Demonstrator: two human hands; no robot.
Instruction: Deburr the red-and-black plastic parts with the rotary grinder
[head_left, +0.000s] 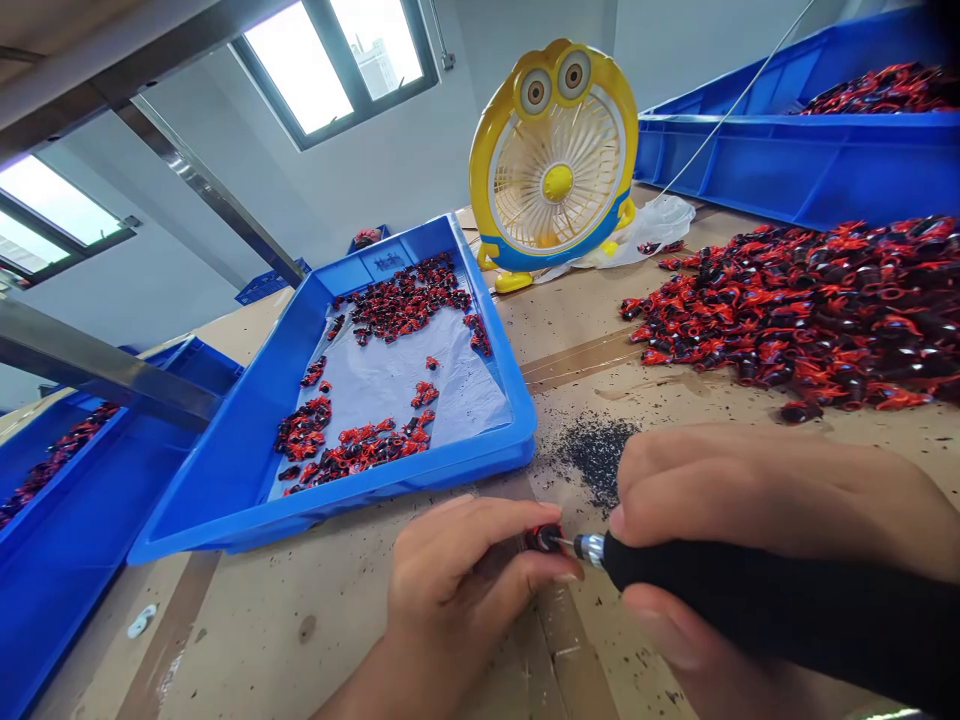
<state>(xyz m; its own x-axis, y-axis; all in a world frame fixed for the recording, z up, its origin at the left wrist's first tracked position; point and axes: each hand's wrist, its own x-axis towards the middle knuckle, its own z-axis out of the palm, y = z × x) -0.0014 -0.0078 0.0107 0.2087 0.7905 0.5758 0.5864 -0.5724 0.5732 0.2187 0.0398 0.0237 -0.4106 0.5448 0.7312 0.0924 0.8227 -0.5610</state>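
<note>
My left hand [457, 570] pinches a small red and black piece [545, 537] between thumb and fingertips, low in the middle of the view. My right hand [720, 500] is wrapped round a thick black rotary tool [750, 590] with a silver collar. The tool's thin metal bit points left and meets the piece. Just behind the hands, a patch of black shavings [596, 455] lies on the table. A large heap of similar red and black pieces [817, 310] is at the right.
A blue tray [360, 487] holding a white sheet and many pieces stands left of centre. Behind it is a yellow fan [556, 180]. Another blue tray [795, 165] is at the back right, and more blue trays [97, 520] stand at the far left beside a metal frame [112, 370].
</note>
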